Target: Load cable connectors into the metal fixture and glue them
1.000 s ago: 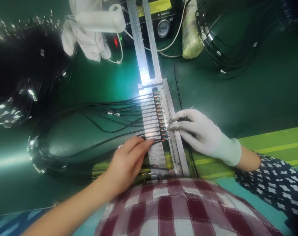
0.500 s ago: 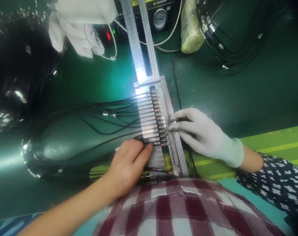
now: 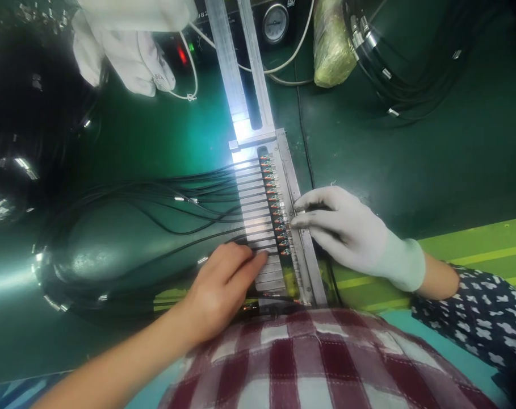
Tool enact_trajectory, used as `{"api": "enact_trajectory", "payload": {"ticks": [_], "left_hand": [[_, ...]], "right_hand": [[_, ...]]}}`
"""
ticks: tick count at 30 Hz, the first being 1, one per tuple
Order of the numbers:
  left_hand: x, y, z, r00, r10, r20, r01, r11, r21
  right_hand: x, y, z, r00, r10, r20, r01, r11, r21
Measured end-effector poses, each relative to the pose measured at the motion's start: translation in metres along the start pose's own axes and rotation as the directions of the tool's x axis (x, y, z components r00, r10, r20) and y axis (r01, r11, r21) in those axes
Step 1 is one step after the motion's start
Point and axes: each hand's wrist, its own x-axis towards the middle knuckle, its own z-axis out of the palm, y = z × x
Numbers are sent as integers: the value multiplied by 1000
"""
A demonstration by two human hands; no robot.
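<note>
A narrow metal fixture (image 3: 251,221) lies on the green bench. Black cables run across it side by side, their stripped ends with orange and green wires meeting small metal connectors (image 3: 277,204). My bare left hand (image 3: 223,281) is closed at the fixture's left side, thumb and index finger pinching one black cable (image 3: 272,253) near the lower end of the row. My right hand (image 3: 347,233), in a white glove with darkened fingertips, rests on the fixture's right rail (image 3: 302,238). Its fingers are stretched out and apart, and I see nothing held between them.
Cable bundles lie at left (image 3: 40,113) and upper right (image 3: 394,85). A white glove (image 3: 125,62) and a black box with a gauge (image 3: 276,24) are at the back. A yellowish wrapped roll (image 3: 332,45) stands beside it. A bright light shines on the fixture's top.
The view has shifted slightly, so the background sits higher and further left. My left hand has moved a little down along the cable row. My right hand stays on the rail.
</note>
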Motion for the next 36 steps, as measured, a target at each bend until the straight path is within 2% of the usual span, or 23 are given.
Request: {"api": "enact_trajectory", "payload": {"ticks": [2, 5, 7, 10, 16, 18, 21, 23, 25, 27, 29, 32, 36], "left_hand": [[-3, 3, -2, 998, -50, 25, 50, 999, 3], [-10, 6, -5, 987, -140, 73, 133, 986, 101], [-15, 5, -5, 987, -134, 93, 123, 986, 116], [-18, 2, -4, 989, -105, 107, 99, 994, 56], [-22, 13, -15, 977, -177, 119, 176, 984, 15], [-26, 19, -19, 962, -228, 151, 234, 972, -26], [-31, 24, -20, 917, -333, 220, 373, 910, -181], [-33, 23, -19, 902, -377, 211, 423, 867, -262], [-35, 20, -19, 925, -344, 162, 377, 883, -278], [-35, 19, -19, 961, -254, 111, 274, 932, -239], [-33, 19, -20, 979, -189, 72, 200, 963, -181], [-28, 20, -19, 973, -230, 32, 232, 966, -117], [-18, 21, -6, 971, -233, 52, 237, 965, -110]], "right_hand": [[-1, 0, 0, 1000, -1, -2, 1, 1000, 4], [-1, 1, 1, 1000, -2, -9, 2, 1000, 12], [0, 1, 0, 1000, 9, -7, -8, 1000, 14], [1, 1, 0, 1000, 13, -10, -13, 1000, 12], [-7, -7, 2, 1000, -2, -27, 2, 1000, -18], [-11, -11, 4, 999, 8, -32, -9, 1000, -22], [-13, -15, 6, 999, 20, -43, -21, 1000, -18], [-13, -15, 6, 999, 25, -41, -26, 1000, -16], [-12, -14, 6, 999, 28, -38, -29, 999, -15], [-12, -13, 6, 999, 29, -35, -30, 1000, -8], [-12, -12, 5, 999, 35, -28, -35, 999, -1], [-12, -12, 4, 999, 36, -20, -36, 999, 11], [-12, -12, 3, 999, 33, -23, -32, 999, 5]]}}
